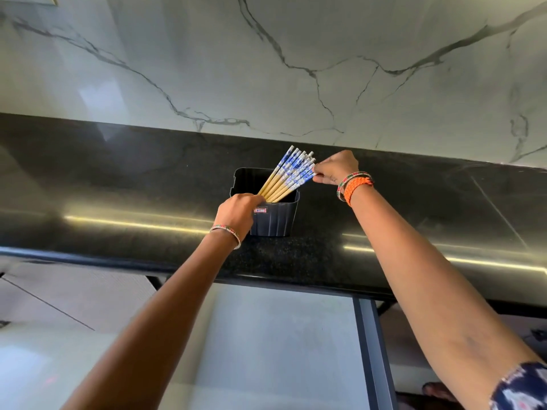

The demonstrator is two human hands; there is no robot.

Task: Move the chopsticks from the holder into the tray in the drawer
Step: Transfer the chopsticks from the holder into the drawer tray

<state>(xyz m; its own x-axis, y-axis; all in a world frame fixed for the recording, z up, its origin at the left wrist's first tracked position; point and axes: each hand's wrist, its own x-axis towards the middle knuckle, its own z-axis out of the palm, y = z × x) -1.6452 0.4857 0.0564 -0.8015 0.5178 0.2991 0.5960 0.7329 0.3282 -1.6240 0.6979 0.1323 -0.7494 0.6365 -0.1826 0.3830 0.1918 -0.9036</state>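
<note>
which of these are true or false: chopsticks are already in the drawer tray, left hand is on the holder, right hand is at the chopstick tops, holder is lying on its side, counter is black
1. The chopsticks already lie in the drawer tray. False: they lean, fanned out, inside the holder; no tray is in view.
2. The left hand grips the holder at its near left rim. True.
3. The right hand pinches the blue patterned upper ends of the chopsticks. True.
4. The holder lies on its side. False: it stands upright on the counter.
5. The counter is dark and glossy. True.
</note>
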